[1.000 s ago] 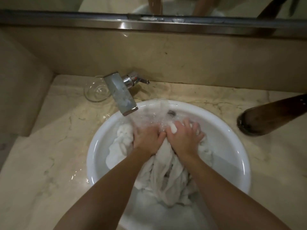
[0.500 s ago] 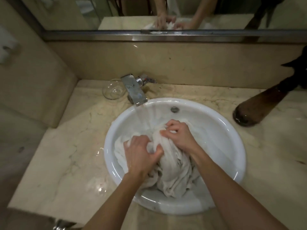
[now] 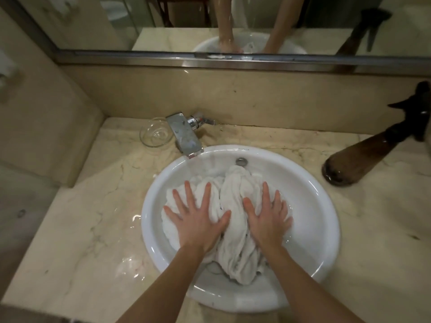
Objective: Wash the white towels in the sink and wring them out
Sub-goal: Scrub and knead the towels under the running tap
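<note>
Wet white towels lie bunched in the round white sink. My left hand lies flat on the left part of the heap, fingers spread, holding nothing. My right hand presses flat on the right part, fingers spread as well. A long fold of towel rises between the two hands toward the overflow hole. Water runs from the chrome tap into the basin's back left.
A clear glass dish stands left of the tap. A brown spray bottle lies tilted at the right on the wet marble counter. A mirror with a metal ledge runs along the back wall.
Both hands let go of the bunched towel and now lie flat and spread on it. The view has pulled back, showing more of the counter and mirror.
</note>
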Action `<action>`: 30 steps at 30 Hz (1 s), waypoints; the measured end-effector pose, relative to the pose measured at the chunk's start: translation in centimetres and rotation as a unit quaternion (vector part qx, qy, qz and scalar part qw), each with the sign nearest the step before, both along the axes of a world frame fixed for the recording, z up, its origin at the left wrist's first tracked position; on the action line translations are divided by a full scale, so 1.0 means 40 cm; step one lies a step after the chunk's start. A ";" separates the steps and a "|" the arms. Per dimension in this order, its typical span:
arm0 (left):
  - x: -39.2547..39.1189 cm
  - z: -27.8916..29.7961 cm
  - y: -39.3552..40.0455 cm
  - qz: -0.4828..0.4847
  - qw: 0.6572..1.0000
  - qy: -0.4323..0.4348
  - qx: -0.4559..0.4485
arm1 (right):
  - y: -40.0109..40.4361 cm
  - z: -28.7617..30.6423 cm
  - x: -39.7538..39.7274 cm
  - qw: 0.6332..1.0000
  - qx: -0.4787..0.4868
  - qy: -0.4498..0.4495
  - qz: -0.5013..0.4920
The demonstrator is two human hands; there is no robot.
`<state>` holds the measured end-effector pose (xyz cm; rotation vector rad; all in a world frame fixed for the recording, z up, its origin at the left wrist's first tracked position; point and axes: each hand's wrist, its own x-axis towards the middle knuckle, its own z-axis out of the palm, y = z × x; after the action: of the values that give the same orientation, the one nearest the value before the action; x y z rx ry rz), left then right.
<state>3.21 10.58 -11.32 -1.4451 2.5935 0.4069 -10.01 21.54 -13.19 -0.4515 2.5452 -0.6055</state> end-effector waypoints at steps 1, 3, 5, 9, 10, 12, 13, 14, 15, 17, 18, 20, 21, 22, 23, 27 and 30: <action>-0.006 -0.002 0.002 0.004 1.000 -0.004 -0.005 | -0.006 -0.008 0.002 1.000 0.005 0.023 -0.002; -0.016 -0.011 0.004 0.009 1.000 -0.009 -0.022 | -0.017 -0.019 -0.003 0.999 0.020 0.050 -0.004; -0.029 -0.026 0.008 0.016 0.999 -0.005 -0.042 | -0.027 -0.029 -0.017 0.998 0.030 0.052 -0.005; -0.057 -0.056 0.003 0.009 0.999 0.012 -0.052 | -0.043 -0.049 -0.052 0.999 0.016 0.046 -0.005; -0.063 -0.064 -0.002 0.009 0.999 0.019 -0.050 | -0.046 -0.054 -0.058 0.999 0.008 0.041 -0.006; -0.072 -0.076 -0.013 0.008 0.998 0.037 -0.048 | -0.051 -0.061 -0.071 0.999 -0.005 0.034 -0.009; -0.075 -0.080 -0.017 0.007 0.998 0.047 -0.048 | -0.053 -0.065 -0.077 0.999 -0.011 0.038 -0.011; -0.079 -0.083 -0.019 0.006 0.997 0.056 -0.049 | -0.054 -0.068 -0.082 0.999 -0.017 0.042 -0.013; -0.081 -0.086 -0.023 0.007 0.997 0.063 -0.047 | -0.056 -0.071 -0.087 0.998 -0.026 0.047 -0.016; -0.086 -0.086 -0.031 0.016 0.997 0.065 -0.034 | -0.062 -0.078 -0.099 0.998 -0.047 0.048 -0.020; -0.088 -0.086 -0.033 0.020 0.998 0.060 -0.028 | -0.064 -0.078 -0.105 0.997 -0.057 0.044 -0.020; -0.090 -0.076 -0.037 0.024 0.998 0.051 -0.021 | -0.067 -0.075 -0.122 0.997 -0.069 0.025 -0.013; -0.093 -0.067 -0.041 0.022 0.998 0.045 -0.025 | -0.068 -0.063 -0.133 0.997 -0.072 0.009 -0.007; -0.095 -0.055 -0.046 0.016 0.999 0.033 -0.028 | -0.069 -0.048 -0.144 0.997 -0.075 -0.011 -0.001; -0.096 -0.044 -0.052 0.009 1.000 0.017 -0.023 | -0.067 -0.032 -0.153 0.996 -0.082 -0.032 0.005; -0.071 -0.002 -0.069 0.018 0.998 0.050 0.014 | -0.027 0.022 -0.146 0.991 -0.124 -0.036 0.031; -0.034 0.012 -0.045 0.032 0.995 0.092 0.023 | 0.018 0.056 -0.117 0.987 -0.157 -0.024 0.031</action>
<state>1.85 8.77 -10.85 -1.5450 2.6625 0.6338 -14.70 22.27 -10.95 -0.6129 2.3867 -0.9871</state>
